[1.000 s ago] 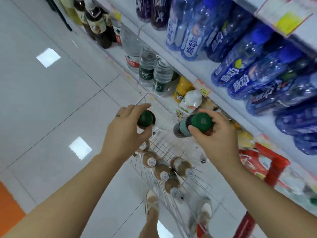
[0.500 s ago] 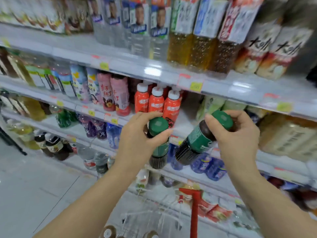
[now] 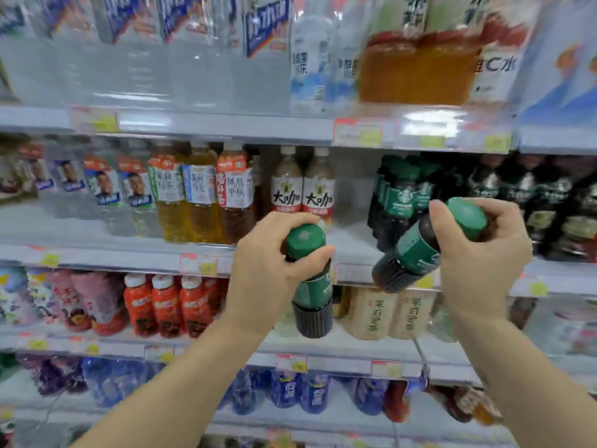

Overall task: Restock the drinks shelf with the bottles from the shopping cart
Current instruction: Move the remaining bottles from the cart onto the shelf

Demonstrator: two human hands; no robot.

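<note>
My left hand (image 3: 268, 263) grips the neck of a dark bottle (image 3: 311, 292) with a green cap and green label, which hangs upright. A second identical bottle (image 3: 410, 253) sits in my right hand (image 3: 481, 253), held by its cap end and tilted with its base pointing down-left. Both are raised in front of the drinks shelf (image 3: 355, 250). Just behind the right bottle stand matching green-labelled dark bottles (image 3: 400, 195). A gap of bare shelf (image 3: 352, 202) lies between them and the white-capped bottles (image 3: 303, 189). The cart is out of view.
Shelf rows above and below are packed with drinks: water and amber tea (image 3: 416, 66) on top, red bottles (image 3: 168, 305) and beige bottles (image 3: 387, 312) below, blue ones (image 3: 300, 392) lower down. More dark bottles (image 3: 549, 205) fill the right side. Price tags (image 3: 358, 130) line the edges.
My view has swung up from the cart to the higher shelves. Both hands have lifted their bottles to the level of the shelf with the matching green-labelled bottles.
</note>
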